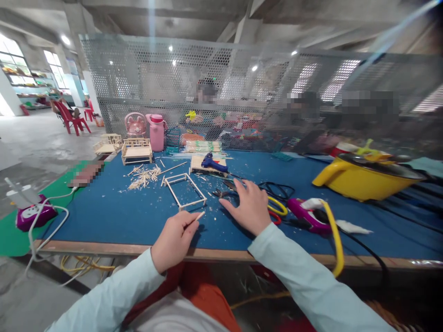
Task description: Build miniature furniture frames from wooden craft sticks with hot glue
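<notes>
Near the table's front edge, my left hand (176,237) pinches a short wooden stick (200,216), whose pale end sticks out past the fingertips. Over the blue mat to the right, my right hand (249,205) has its fingers spread, beside dark-handled pliers (221,193). It holds nothing that I can see. A rectangular frame of thin sticks (194,203) lies just beyond my left hand. Behind the pliers a blue glue gun (213,163) rests on a small wooden piece (199,164). Yellow-handled scissors (278,206) are partly behind my right hand.
Cut stick pieces (145,176) are heaped at the left, before small wooden models (137,151) and a pink flask (157,133). A yellow pot (367,180) and purple power strip (309,216) are at the right. A perforated screen (173,78) stands behind; people are beyond it.
</notes>
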Motion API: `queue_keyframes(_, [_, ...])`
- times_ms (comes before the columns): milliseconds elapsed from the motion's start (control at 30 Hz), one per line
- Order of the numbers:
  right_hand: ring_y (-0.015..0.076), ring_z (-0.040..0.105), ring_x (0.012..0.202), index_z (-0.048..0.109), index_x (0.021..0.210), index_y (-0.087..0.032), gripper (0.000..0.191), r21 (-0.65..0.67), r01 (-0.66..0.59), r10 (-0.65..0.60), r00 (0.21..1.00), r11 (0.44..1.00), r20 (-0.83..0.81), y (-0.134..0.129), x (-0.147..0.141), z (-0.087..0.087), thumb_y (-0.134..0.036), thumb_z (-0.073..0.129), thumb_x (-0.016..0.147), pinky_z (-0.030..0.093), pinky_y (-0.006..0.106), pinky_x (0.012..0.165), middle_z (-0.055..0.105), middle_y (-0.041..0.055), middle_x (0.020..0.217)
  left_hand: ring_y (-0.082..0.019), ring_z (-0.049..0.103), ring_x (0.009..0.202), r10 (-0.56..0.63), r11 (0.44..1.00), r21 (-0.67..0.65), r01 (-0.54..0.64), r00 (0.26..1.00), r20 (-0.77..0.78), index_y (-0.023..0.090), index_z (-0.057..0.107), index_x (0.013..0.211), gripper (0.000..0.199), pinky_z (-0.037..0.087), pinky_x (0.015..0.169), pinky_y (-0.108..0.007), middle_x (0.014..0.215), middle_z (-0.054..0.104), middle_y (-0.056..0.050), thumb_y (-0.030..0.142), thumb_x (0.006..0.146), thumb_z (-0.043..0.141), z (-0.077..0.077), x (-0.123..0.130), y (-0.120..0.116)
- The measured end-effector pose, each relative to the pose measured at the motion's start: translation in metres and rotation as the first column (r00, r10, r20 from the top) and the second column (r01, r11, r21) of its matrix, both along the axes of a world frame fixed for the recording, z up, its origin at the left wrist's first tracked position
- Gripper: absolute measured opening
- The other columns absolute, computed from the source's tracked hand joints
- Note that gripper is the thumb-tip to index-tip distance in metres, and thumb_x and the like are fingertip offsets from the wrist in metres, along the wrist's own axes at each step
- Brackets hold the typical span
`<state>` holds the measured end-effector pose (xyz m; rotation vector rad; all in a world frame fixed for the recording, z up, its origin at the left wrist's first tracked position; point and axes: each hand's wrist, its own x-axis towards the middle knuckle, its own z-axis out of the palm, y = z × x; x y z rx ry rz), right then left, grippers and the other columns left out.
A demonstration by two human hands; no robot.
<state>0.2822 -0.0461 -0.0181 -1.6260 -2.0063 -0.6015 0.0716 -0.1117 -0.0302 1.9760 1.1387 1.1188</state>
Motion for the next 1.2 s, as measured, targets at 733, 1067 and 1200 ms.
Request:
queue_keyframes(733, [0.0132,0.059,0.059,0.057,0.08,-0.018,0.016,-0.24,-0.513,0.384,0.818,0.824,-0.429,-0.004,-0.014,0.051,-0.027,0.044,0.084,0.044,0.026,0.059,0.065,0.0026,0.069,-0.021,0.057,0.089,0.168,0.984,0.122,-0.128,0.889,-0.427,0.019,0.053,0.118,0.038,0.043,0.079,-0.033,0.096,0.063,-0.009,0.035,0.089,0.036,0.015,-0.041,0.021])
queue_keyframes(1067, [0.0092,0.052,0.052,0.051,0.073,-0.016,0.01,-0.321,-0.67,0.257,0.614,0.669,-0.746,0.063,-0.046,0.045,-0.026,0.049,0.077,0.04,0.02,0.047,0.058,0.0,0.065,-0.018,0.057,0.076,0.04,0.989,0.134,0.057,0.778,-0.626,0.017,0.062,0.093,0.025,0.042,0.069,-0.028,0.084,0.063,-0.008,0.031,0.084,0.043,0.024,-0.048,0.078])
queue_keyframes(1200, [0.0106,0.051,0.058,0.055,0.076,-0.016,0.012,-0.179,-0.621,0.397,0.668,0.763,-0.629,0.057,-0.047,0.037,-0.026,0.048,0.079,0.041,0.023,0.056,0.058,0.0002,0.067,-0.014,0.054,0.068,-0.039,0.993,0.078,0.094,0.849,-0.527,0.017,0.061,0.09,0.021,0.042,0.064,-0.025,0.079,0.061,-0.004,0.028,0.083,0.045,0.017,-0.064,0.091])
